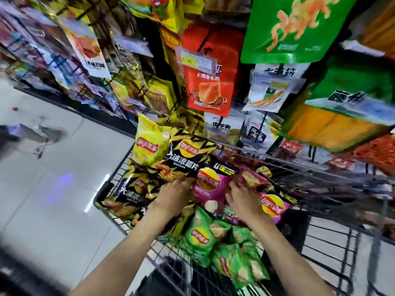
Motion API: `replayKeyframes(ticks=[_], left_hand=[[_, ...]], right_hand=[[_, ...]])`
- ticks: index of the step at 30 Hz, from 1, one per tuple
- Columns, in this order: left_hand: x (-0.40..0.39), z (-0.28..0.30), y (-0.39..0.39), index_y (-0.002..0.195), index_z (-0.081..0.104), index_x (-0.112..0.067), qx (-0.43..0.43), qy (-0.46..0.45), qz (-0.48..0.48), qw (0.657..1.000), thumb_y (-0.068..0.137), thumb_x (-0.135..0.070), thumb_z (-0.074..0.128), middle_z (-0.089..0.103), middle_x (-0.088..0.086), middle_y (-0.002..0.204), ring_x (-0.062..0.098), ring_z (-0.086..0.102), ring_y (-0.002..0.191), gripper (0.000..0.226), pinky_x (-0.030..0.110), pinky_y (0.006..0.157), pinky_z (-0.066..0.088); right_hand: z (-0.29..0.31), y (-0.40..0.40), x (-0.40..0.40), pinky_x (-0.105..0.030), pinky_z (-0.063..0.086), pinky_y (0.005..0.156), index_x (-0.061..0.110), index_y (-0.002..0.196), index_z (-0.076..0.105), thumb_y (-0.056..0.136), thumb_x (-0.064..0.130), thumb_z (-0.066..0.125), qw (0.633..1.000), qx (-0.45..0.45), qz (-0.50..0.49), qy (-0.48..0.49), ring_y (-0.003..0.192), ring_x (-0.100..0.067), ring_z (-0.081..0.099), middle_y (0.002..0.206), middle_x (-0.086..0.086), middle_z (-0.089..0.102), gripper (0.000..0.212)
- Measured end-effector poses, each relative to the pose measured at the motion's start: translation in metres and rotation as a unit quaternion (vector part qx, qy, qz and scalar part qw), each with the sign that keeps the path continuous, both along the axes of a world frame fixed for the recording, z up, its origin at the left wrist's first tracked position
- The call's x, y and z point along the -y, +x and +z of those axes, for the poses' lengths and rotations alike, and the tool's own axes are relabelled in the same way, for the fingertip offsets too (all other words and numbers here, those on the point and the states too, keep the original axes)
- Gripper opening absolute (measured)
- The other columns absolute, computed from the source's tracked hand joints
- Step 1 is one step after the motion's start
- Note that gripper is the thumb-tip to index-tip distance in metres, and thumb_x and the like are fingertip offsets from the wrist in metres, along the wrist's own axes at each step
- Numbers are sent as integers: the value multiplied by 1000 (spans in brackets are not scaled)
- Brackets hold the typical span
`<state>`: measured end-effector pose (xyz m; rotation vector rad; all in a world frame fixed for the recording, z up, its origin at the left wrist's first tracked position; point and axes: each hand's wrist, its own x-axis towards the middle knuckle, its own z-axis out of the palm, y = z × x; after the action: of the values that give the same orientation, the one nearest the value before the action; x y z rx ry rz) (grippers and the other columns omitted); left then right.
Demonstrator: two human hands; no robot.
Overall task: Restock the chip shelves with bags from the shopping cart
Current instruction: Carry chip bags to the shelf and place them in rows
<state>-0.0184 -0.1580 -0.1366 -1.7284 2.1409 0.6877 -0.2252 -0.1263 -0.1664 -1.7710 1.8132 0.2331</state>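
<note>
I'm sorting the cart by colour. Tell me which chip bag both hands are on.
The pink bag in the middle of the cart. The left hand and right hand flank it; the yellow, black and green bags lie around it.

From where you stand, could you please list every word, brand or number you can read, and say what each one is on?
"Lay's": red-and-yellow logo on the yellow bag, the pink bag and the green bag in the cart.
Large white Chinese characters on the black bag: too blurred to give reliably.
Chinese print on the hanging red packet and green packet: too blurred.
Shelf price tag: numbers unreadable.
</note>
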Motion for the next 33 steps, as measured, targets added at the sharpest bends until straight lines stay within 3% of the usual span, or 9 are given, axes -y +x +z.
replayKeyframes(ticks=[5, 11, 16, 18, 20, 22, 26, 29, 33], left_hand=[[6, -20, -5, 135, 43, -22, 40, 35, 15, 998, 99, -43, 46, 56, 4, 129, 30, 59, 115, 42, 39, 87, 46], [6, -48, -18, 139, 36, -11, 66, 120, 40, 990, 97, -45, 48, 55, 14, 134, 34, 54, 123, 55, 40, 95, 43], [3, -55, -23, 155, 12, -11, 66, 135, 21, 988, 99, -47, 45, 45, 16, 144, 33, 47, 131, 74, 41, 102, 40], [0, -56, -18, 155, 12, -15, 53, 130, 11, 990, 99, -45, 45, 44, 16, 144, 34, 48, 129, 72, 42, 101, 41], [-5, -55, -13, 156, 11, -20, 34, 121, -7, 992, 99, -45, 44, 43, 14, 147, 35, 49, 128, 70, 43, 100, 41], [-8, -52, -9, 156, 7, -24, 25, 112, -33, 993, 99, -48, 44, 40, 12, 150, 35, 50, 128, 72, 45, 99, 42], [-15, -41, -8, 156, 4, -28, 1, 92, -91, 992, 97, -51, 47, 46, 14, 145, 34, 50, 128, 77, 46, 99, 44], [-19, -33, -5, 156, 4, -27, -54, 108, -132, 984, 97, -51, 49, 46, 15, 145, 33, 46, 132, 78, 45, 101, 43], [-19, -29, -9, 155, 13, -20, -100, 138, -138, 976, 97, -54, 48, 41, 13, 151, 34, 38, 138, 76, 42, 104, 40]], right_hand=[[-17, -5, 8, -36, 44, 96, 7, 143, 40, 103, 51, 36, 999, 14, -39, 8, 123, -28, 55, 136, -12, 57, 59], [-37, 5, 7, -45, 43, 103, 6, 156, 11, 93, 64, 49, 963, 158, -206, 73, 139, -34, 39, 156, -15, 35, 94], [-34, 18, 4, -18, 40, 86, 0, 153, 19, 93, 43, 64, 927, 224, -301, 21, 130, -25, 51, 142, -6, 52, 86], [-34, 18, -2, -9, 40, 85, 1, 150, 27, 92, 41, 67, 917, 238, -319, -11, 119, -18, 57, 120, 11, 56, 80], [-35, 18, -12, -16, 47, 75, 5, 145, 34, 90, 45, 67, 913, 233, -332, -44, 105, -22, 66, 102, 14, 60, 76], [-29, 18, -22, -33, 53, 72, 5, 148, 27, 89, 53, 64, 913, 205, -351, -41, 94, -25, 67, 100, 2, 65, 85], [-15, 16, -49, -34, 36, 55, 1, 141, 33, 87, 51, 67, 905, 158, -386, -84, 71, -30, 60, 72, 0, 57, 81], [-4, 14, -75, -33, 35, 61, 2, 141, 32, 88, 48, 68, 895, 137, -409, -114, 87, -38, 67, 84, -13, 67, 80], [12, 15, -90, -32, 34, 61, 2, 135, 38, 87, 42, 72, 878, 154, -423, -162, 93, -36, 66, 96, -13, 70, 71]])
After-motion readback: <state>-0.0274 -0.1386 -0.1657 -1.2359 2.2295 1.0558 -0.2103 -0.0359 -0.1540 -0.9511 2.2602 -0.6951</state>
